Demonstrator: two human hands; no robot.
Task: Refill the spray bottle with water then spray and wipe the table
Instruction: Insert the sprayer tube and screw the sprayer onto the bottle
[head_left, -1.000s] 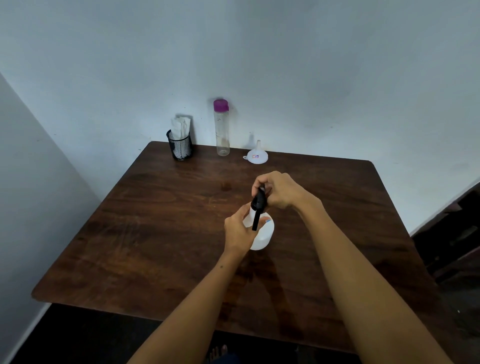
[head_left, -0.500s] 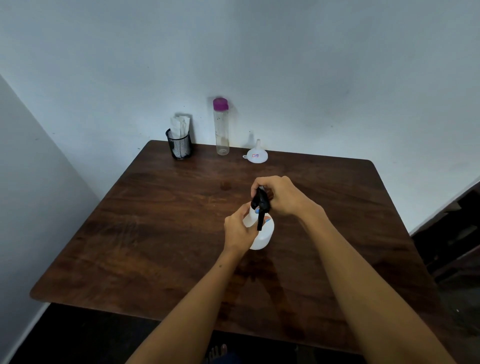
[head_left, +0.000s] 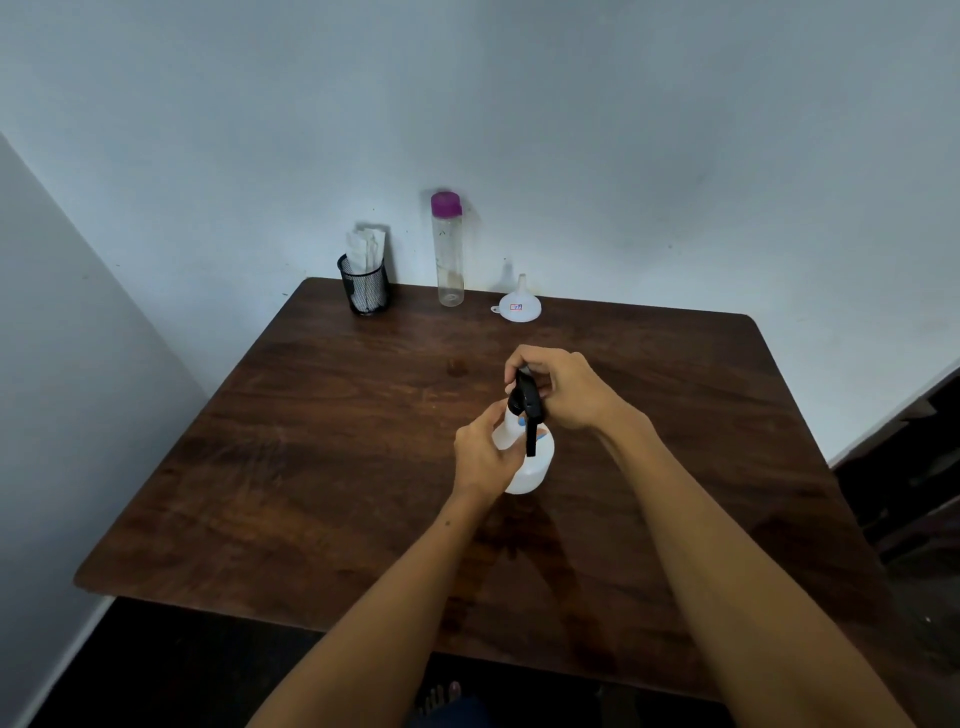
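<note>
A small white spray bottle stands on the dark wooden table near its middle. My left hand is wrapped around the bottle's body from the left. My right hand is closed on the black spray head at the bottle's neck, the trigger hanging down over the white body. At the back of the table stand a tall clear water bottle with a purple cap and a white funnel resting mouth down.
A black mesh cup holding white folded tissues stands at the back left corner. Walls close the table in at the back and left. A dark piece of furniture sits off the right edge.
My right hand has turned slightly on the spray head, and the trigger now hangs a little lower over the bottle. The bottle and my left hand stay in place.
</note>
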